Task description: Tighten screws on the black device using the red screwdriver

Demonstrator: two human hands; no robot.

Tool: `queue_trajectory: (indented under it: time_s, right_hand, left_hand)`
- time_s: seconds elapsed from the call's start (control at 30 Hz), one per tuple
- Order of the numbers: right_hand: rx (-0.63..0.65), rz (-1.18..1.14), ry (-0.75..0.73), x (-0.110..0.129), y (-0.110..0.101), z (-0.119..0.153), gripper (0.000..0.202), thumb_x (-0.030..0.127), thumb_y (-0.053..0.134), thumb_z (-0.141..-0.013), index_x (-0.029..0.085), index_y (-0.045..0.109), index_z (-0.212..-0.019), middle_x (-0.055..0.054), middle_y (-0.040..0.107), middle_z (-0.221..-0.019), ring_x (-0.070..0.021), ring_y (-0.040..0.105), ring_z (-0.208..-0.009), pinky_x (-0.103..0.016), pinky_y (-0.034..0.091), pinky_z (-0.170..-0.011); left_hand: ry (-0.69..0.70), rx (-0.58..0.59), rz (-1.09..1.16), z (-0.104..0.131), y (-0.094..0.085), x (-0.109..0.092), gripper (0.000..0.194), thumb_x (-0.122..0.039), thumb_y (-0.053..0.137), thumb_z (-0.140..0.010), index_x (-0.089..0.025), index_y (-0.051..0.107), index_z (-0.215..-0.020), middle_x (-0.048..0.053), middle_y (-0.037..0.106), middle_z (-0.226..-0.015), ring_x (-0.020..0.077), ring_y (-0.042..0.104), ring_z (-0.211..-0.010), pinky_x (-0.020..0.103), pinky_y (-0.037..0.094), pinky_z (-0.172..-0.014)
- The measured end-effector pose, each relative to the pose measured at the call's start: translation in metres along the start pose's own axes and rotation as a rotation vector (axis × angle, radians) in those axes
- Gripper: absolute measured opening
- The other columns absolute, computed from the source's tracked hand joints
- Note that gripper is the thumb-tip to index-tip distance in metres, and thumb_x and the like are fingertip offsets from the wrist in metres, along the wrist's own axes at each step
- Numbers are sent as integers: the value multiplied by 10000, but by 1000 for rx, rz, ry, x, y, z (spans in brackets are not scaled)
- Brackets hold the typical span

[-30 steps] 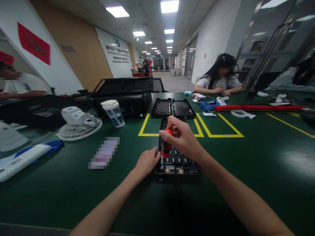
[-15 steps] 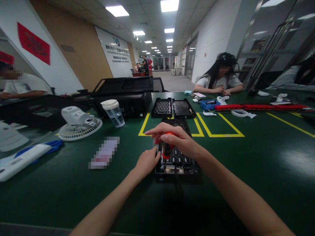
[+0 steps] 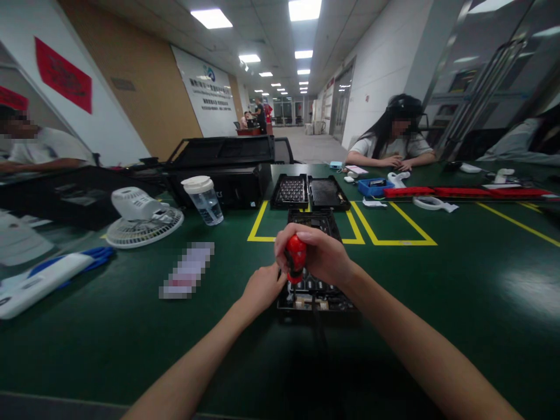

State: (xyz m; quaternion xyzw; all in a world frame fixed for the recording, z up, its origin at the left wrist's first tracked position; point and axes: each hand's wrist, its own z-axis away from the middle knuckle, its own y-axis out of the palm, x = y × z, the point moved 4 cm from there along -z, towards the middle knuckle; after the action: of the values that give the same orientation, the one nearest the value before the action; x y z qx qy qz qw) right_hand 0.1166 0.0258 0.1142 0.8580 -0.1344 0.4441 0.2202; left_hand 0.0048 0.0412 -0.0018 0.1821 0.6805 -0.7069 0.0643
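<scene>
My right hand (image 3: 321, 252) is closed around a red-and-black screwdriver (image 3: 296, 254). The tool stands nearly upright, its shaft pointing down at the near left part of an open black case (image 3: 339, 304). Rows of dark rounded parts fill the case, and pale pieces lie along its near edge. My left hand (image 3: 261, 287) grips the left side of this case, its fingertips partly hidden. Behind my right hand the far half of the case (image 3: 311, 217) shows. The screwdriver's tip is too dark to make out.
Two open black trays (image 3: 289, 191) stand farther back inside yellow tape. To the left are a lidded cup (image 3: 203, 201), a blurred-out phone (image 3: 188, 271), a white fan (image 3: 144, 219) and a large black box (image 3: 240, 186). A blue tray (image 3: 371, 185) and a person (image 3: 394, 137) are across the table.
My right hand has curled its fingers, stretched out before, around the screwdriver's handle. The handle's red top shows more now. My left hand stays at the case.
</scene>
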Motion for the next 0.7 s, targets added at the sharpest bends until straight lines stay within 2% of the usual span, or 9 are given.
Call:
queue_trajectory:
  time_s: [0.23,0.47,0.7]
  right_hand:
    - [37,-69,58,-1,2,1,262,305,438,-799,95,570,-884,-45,567,-701,-136,536,-614,-270,397,-587]
    - [29,-58,70,-2,-1,2,229,323,462,-805,115,547,-849,-50,572,-726,-138,547,-633,-272,406,-599]
    - [52,-54,76,-2,1,3,211,285,452,-824,111,558,-880,-60,583,-773,-138,555,-650,-276,413,-619]
  left_hand:
    - [-7,27,9,2,-4,-3,288,-325,346,-862,-169,559,-978,112,636,-1028,205,572,-1003,290,428,-811]
    - [-30,23,37,4,-7,-5,278,-324,357,-858,-179,563,-975,99,656,-969,201,592,-944,288,429,-805]
    - [-78,69,40,4,-7,-6,295,-345,352,-862,-174,568,-966,95,659,-943,209,586,-961,289,419,-809]
